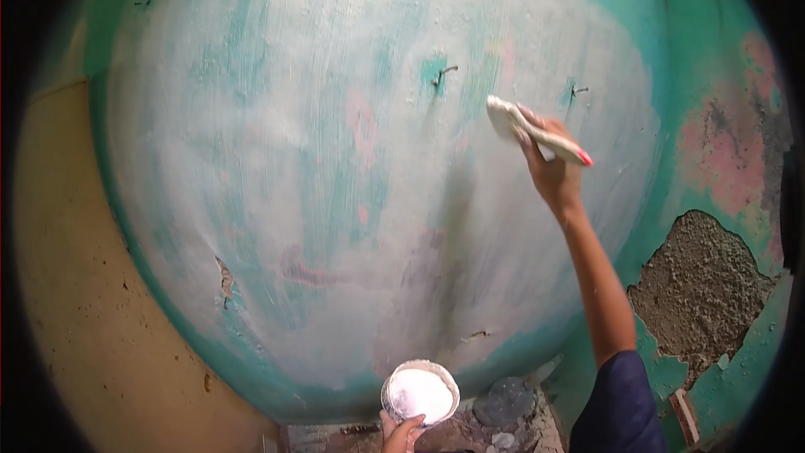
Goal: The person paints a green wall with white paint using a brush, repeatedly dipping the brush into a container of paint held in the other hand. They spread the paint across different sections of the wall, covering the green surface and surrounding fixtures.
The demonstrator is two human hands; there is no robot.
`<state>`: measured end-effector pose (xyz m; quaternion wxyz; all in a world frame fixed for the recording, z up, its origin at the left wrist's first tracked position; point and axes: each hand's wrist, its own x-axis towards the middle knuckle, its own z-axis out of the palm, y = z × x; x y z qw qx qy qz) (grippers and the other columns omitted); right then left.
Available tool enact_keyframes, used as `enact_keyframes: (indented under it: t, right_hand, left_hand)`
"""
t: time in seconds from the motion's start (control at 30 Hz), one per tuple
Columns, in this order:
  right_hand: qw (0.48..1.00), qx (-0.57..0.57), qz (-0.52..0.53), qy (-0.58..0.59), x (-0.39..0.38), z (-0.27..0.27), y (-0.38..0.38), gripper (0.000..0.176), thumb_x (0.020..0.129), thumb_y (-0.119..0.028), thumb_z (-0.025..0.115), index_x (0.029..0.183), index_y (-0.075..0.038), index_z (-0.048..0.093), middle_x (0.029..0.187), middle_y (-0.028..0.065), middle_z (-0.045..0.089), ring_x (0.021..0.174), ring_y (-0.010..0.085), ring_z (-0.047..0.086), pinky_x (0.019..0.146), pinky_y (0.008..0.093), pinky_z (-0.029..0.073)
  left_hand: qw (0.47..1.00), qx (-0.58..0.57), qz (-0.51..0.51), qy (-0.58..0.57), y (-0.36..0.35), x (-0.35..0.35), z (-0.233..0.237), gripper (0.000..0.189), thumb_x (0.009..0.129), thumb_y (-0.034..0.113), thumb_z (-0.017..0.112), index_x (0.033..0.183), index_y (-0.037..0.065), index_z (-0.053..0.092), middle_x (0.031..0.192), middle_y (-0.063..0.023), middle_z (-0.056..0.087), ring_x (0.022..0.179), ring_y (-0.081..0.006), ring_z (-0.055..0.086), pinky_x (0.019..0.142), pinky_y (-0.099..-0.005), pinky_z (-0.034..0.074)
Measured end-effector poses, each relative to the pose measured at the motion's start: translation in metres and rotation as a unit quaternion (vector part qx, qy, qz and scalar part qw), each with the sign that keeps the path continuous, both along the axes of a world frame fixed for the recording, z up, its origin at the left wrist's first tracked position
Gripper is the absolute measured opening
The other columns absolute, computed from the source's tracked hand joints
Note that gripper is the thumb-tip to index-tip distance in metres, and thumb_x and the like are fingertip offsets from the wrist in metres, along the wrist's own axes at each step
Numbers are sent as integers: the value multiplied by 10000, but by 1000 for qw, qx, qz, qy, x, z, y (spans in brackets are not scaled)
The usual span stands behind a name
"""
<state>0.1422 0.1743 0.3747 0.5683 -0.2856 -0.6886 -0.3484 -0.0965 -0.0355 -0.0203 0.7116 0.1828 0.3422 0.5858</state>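
My right hand [549, 155] is raised at the right of the view, its fingers closed round a wide brush [537, 132] with a red-tipped handle. White material coats the brush head, which is at the wall [335, 159] between two hooks or nails. That wall is green with streaky white over most of it. Low in the middle, my left hand [402, 434] grips a round tub [456, 390] from below and in front, the thumb at its near rim. White paint or paste fills much of the tub.
Bent nails [443, 75] stick out of the wall, another [577, 91] farther right. A patch of broken plaster [704, 285] shows on the right wall. A dark round object [505, 401] and debris lie on the floor beyond the tub. The left wall [101, 285] is tan.
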Motion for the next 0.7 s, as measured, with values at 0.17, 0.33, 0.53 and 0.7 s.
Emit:
enact_keyframes:
  t: [0.17, 0.33, 0.53, 0.7]
  right_hand:
    - [993, 60, -67, -74, 2, 114, 30, 307, 866, -81, 716, 1171, -114, 706, 1035, 91, 713, 873, 213, 696, 747, 301, 560]
    - [988, 110, -57, -92, 9, 168, 47, 300, 871, -178, 707, 1170, -192, 712, 1071, 62, 708, 833, 232, 694, 712, 320, 556]
    - [976, 98, -127, -148, -6, 122, 53, 394, 815, -39, 686, 1190, -158, 696, 1096, 100, 705, 892, 252, 697, 754, 314, 573]
    - [966, 77, -82, -235, -5, -6, 46, 378, 793, -91, 650, 1163, -151, 692, 1031, 94, 695, 849, 232, 682, 696, 327, 557]
  left_hand:
    - [1000, -13, 23, -4, 1, 2, -16, 520, 824, -30, 626, 1305, 17, 435, 1143, -161, 594, 983, -276, 641, 762, -375, 589]
    - [1000, 4, -2, -2, 4, -2, -6, 562, 821, -72, 592, 1348, -8, 405, 1205, -184, 576, 1061, -317, 632, 840, -421, 598]
    - [997, -66, 4, -37, 14, -2, 9, 607, 820, -89, 585, 1375, -8, 353, 1246, -187, 547, 1049, -324, 633, 841, -442, 600]
    - [998, -64, 11, -24, 18, -4, 8, 635, 815, -99, 589, 1388, 13, 340, 1257, -184, 535, 1049, -325, 631, 851, -447, 600]
